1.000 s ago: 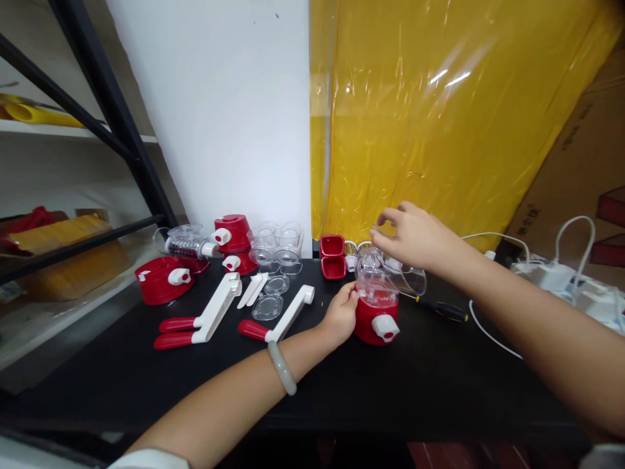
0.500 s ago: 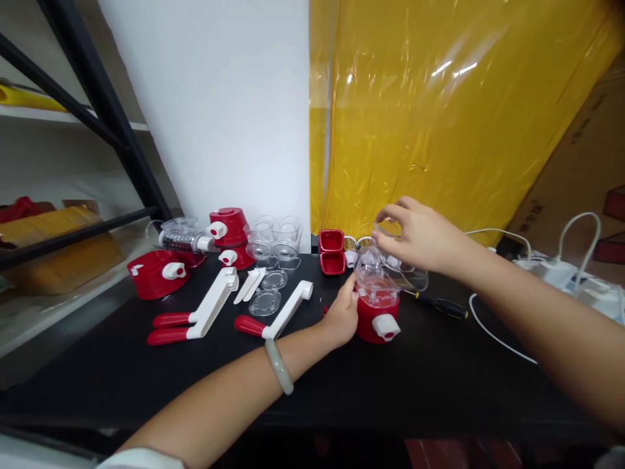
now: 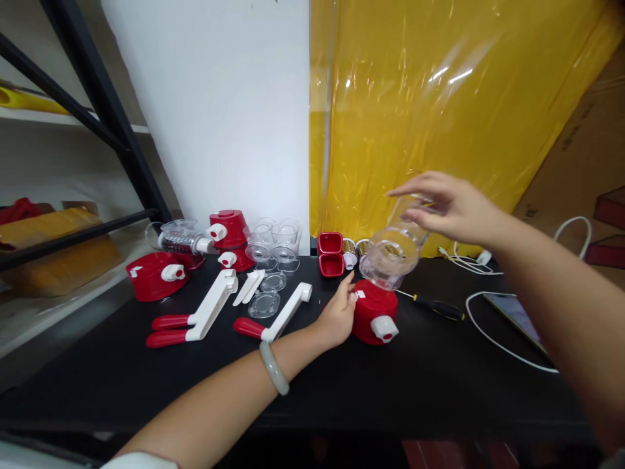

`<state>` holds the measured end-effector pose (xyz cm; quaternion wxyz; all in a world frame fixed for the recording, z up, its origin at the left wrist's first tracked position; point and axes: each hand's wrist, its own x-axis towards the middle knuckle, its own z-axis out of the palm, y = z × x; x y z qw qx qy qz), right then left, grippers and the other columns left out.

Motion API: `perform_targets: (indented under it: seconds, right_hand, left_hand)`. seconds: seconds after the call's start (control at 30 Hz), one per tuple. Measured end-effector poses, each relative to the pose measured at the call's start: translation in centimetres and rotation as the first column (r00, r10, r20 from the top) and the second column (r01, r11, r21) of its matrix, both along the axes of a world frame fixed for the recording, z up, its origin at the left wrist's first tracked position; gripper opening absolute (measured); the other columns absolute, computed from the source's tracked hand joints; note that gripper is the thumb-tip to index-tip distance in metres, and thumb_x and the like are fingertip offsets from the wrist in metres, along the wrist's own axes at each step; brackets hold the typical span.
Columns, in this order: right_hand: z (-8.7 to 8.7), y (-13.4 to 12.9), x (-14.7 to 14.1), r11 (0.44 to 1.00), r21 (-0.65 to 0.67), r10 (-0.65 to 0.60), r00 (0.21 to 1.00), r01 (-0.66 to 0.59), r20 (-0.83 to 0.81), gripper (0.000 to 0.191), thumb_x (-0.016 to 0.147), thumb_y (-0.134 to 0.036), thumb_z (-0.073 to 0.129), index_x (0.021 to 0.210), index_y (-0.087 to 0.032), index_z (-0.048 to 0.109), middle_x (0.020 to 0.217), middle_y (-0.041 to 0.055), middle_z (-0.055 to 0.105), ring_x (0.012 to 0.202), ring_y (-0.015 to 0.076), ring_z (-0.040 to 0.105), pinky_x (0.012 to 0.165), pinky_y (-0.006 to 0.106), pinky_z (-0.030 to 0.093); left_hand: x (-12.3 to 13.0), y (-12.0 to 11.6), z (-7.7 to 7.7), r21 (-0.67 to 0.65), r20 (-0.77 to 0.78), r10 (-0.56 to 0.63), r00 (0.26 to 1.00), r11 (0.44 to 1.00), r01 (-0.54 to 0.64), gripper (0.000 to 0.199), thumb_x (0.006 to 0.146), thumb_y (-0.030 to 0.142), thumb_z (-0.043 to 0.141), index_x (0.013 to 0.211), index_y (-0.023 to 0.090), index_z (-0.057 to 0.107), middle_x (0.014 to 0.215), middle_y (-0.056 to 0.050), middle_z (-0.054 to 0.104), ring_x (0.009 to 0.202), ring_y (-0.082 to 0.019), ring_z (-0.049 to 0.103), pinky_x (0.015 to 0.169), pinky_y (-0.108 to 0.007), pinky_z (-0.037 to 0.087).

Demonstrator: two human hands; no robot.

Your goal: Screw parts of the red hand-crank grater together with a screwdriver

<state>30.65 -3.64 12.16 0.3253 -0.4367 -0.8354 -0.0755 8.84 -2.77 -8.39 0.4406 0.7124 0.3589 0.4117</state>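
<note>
My left hand (image 3: 338, 316) grips the side of a red grater base (image 3: 375, 311) with a white knob on its front; the base stands on the black table. Above it, my right hand (image 3: 442, 207) holds a clear plastic grater housing (image 3: 393, 254) by its upper end, tilted and apart from the base. Part of the housing's top is hidden behind the fingers. Behind the base lie metal grater drums (image 3: 349, 251) with white ends, beside two small red square cups (image 3: 331, 254).
A black-and-yellow screwdriver (image 3: 439, 308) and white cable (image 3: 508, 363) lie to the right, near a phone-like slab (image 3: 518, 316). Leftward are white crank handles with red grips (image 3: 212, 306), clear discs (image 3: 264, 304), clear housings (image 3: 273, 242) and more red bases (image 3: 157, 276).
My right hand has lifted the clear housing up and to the right, off the red base. My left hand stays on the base.
</note>
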Motion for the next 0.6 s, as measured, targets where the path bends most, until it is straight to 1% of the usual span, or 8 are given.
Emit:
perform_targets:
  seconds: [0.03, 0.1, 0.17, 0.27, 0.37, 0.43, 0.5, 0.6]
  right_hand:
    - [0.5, -0.2, 0.8, 0.999, 0.041, -0.033, 0.999, 0.034, -0.026, 0.037, 0.085, -0.037, 0.058, 0.118, -0.024, 0.068, 0.110, 0.0115, 0.065, 0.098, 0.0247, 0.062, 0.083, 0.039, 0.050]
    - [1.0, -0.4, 2.7, 0.987, 0.050, -0.151, 0.987, 0.153, -0.052, 0.035, 0.088, -0.035, 0.055, 0.118, -0.022, 0.067, 0.113, 0.0150, 0.065, 0.095, 0.0239, 0.063, 0.081, 0.037, 0.049]
    - [0.6, 0.2, 4.6, 0.962, 0.043, -0.269, 0.963, 0.270, -0.034, 0.034, 0.088, -0.037, 0.056, 0.115, -0.020, 0.069, 0.112, 0.0169, 0.065, 0.086, 0.0221, 0.064, 0.079, 0.038, 0.049]
    - [-1.5, 1.8, 7.0, 0.941, 0.044, -0.337, 0.939, 0.334, 0.070, 0.039, 0.087, -0.044, 0.056, 0.112, -0.017, 0.071, 0.107, 0.0178, 0.065, 0.080, 0.0206, 0.063, 0.084, 0.039, 0.048]
    - [-4.0, 3.4, 8.2, 0.919, 0.035, -0.395, 0.914, 0.394, 0.093, 0.044, 0.083, -0.047, 0.059, 0.111, -0.016, 0.071, 0.097, 0.0136, 0.061, 0.081, 0.0232, 0.064, 0.084, 0.042, 0.050]
    - [-5.2, 4.0, 8.2, 0.919, 0.012, -0.393, 0.915, 0.394, 0.093, 0.044, 0.082, -0.047, 0.058, 0.112, -0.018, 0.071, 0.094, 0.0113, 0.060, 0.080, 0.0235, 0.065, 0.082, 0.042, 0.051]
    - [-5.7, 4.0, 7.7, 0.927, -0.013, -0.373, 0.923, 0.375, 0.094, 0.044, 0.083, -0.049, 0.056, 0.113, -0.020, 0.070, 0.095, 0.0108, 0.059, 0.081, 0.0233, 0.065, 0.081, 0.041, 0.051]
    - [-5.8, 3.4, 6.0, 0.941, -0.024, -0.334, 0.935, 0.339, 0.117, 0.046, 0.085, -0.051, 0.052, 0.115, -0.020, 0.068, 0.098, 0.0112, 0.059, 0.082, 0.0228, 0.064, 0.082, 0.040, 0.051]
  left_hand:
    - [-0.2, -0.1, 0.3, 0.017, -0.018, 0.017, 1.000, 1.000, -0.017, 0.052, 0.100, 0.032, 0.035, 0.149, 0.014, 0.030, 0.145, -0.017, 0.049, 0.134, -0.021, 0.049, 0.117, -0.046, 0.033]
    - [-0.4, -0.5, 1.1, 0.075, -0.046, 0.035, 0.998, 0.997, -0.032, 0.057, 0.098, 0.040, 0.042, 0.148, 0.015, 0.032, 0.149, -0.018, 0.043, 0.139, -0.024, 0.043, 0.117, -0.047, 0.033]
    - [-0.5, -0.7, 2.1, 0.140, -0.107, 0.030, 0.994, 0.990, -0.015, 0.070, 0.091, 0.049, 0.053, 0.148, 0.015, 0.032, 0.153, -0.019, 0.036, 0.143, -0.028, 0.036, 0.117, -0.050, 0.031]
    - [-0.1, -0.5, 3.2, 0.132, -0.230, 0.013, 0.973, 0.991, 0.018, 0.093, 0.075, 0.054, 0.072, 0.148, 0.014, 0.031, 0.156, -0.022, 0.031, 0.143, -0.034, 0.033, 0.116, -0.054, 0.031]
    - [0.5, 0.3, 3.5, -0.007, -0.275, -0.045, 0.961, 0.999, 0.045, 0.107, 0.059, 0.050, 0.085, 0.146, 0.013, 0.034, 0.146, -0.023, 0.045, 0.131, -0.035, 0.049, 0.110, -0.051, 0.040]
    - [0.7, 0.7, 3.9, -0.049, -0.245, -0.078, 0.966, 0.996, 0.068, 0.102, 0.052, 0.046, 0.089, 0.138, 0.014, 0.044, 0.134, -0.019, 0.058, 0.120, -0.032, 0.059, 0.104, -0.047, 0.046]
    - [0.3, 0.6, 4.9, -0.022, -0.176, -0.072, 0.982, 0.997, 0.070, 0.087, 0.050, 0.044, 0.091, 0.124, 0.016, 0.055, 0.123, -0.014, 0.065, 0.111, -0.030, 0.064, 0.099, -0.044, 0.050]
    - [-2.6, -0.3, 8.1, 0.040, -0.054, -0.074, 0.996, 0.996, 0.076, 0.074, 0.054, 0.040, 0.089, 0.117, 0.018, 0.057, 0.117, -0.011, 0.068, 0.105, -0.026, 0.067, 0.097, -0.042, 0.052]
